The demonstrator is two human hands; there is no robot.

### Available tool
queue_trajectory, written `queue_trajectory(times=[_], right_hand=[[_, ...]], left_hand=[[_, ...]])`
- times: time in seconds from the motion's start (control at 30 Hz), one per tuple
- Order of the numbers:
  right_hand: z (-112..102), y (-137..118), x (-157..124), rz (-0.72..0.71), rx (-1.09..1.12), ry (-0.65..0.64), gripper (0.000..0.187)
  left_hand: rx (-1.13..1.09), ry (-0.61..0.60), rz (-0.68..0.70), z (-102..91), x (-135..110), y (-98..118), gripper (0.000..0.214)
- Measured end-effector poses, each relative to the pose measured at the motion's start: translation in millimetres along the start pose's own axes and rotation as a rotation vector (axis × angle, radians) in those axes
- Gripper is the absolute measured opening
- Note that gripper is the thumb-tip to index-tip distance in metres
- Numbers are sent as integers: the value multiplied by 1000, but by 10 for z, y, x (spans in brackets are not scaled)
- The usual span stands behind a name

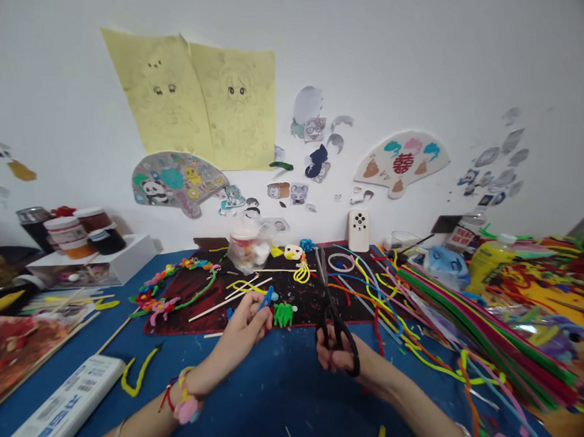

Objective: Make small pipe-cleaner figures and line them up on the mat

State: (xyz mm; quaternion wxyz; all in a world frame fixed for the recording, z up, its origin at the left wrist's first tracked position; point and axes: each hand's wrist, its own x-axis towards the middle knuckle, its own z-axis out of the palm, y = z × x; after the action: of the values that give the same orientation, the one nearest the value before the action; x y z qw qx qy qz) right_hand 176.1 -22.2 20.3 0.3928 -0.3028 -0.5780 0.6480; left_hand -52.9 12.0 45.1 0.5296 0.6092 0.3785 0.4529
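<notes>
My left hand (247, 320) pinches a short blue pipe cleaner (267, 298) between thumb and fingers, above the front of the dark red mat (179, 317). Black-handled scissors (327, 298) are in my right hand (336, 354), its fingers through the loops and the blades pointing up and away from me. Between the two hands lies a small green fuzzy piece (283, 314). Beyond it are a yellow looped pipe cleaner (301, 272) and a pale yellow piece with dark spots (293, 252). Thin wooden sticks (229, 299) lie by my left hand.
Many coloured pipe cleaners (482, 320) spread over the right side. A flower garland (171, 284) lies left on the mat. Further left are a long white box (72, 396) and paint jars (66, 233). A yellow bottle (493, 258) stands at right, before the wall.
</notes>
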Motion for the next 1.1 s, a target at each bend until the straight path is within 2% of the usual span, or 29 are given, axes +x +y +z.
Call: queue_trajectory(times=[0.1,0.17,0.37,0.53,0.87,1.1], right_hand=[[114,114,-13,23,142,-250,66],[171,174,-34,48,177,-413,67],[341,278,-102,117,154,-593,64],[369,344,-117,137,77,-635,67],[361,352,-104,135,110,-641,65],[365,383,-106,137,154,-651,65]], left_hand=[[8,21,38,-6,-6,22,20],[35,20,58,-9,-11,41,21],[185,77,101,-29,-33,36,26],[327,100,151,-34,-76,6,27],[535,127,209,-23,-129,71,22],[602,138,237,-24,-136,95,24]])
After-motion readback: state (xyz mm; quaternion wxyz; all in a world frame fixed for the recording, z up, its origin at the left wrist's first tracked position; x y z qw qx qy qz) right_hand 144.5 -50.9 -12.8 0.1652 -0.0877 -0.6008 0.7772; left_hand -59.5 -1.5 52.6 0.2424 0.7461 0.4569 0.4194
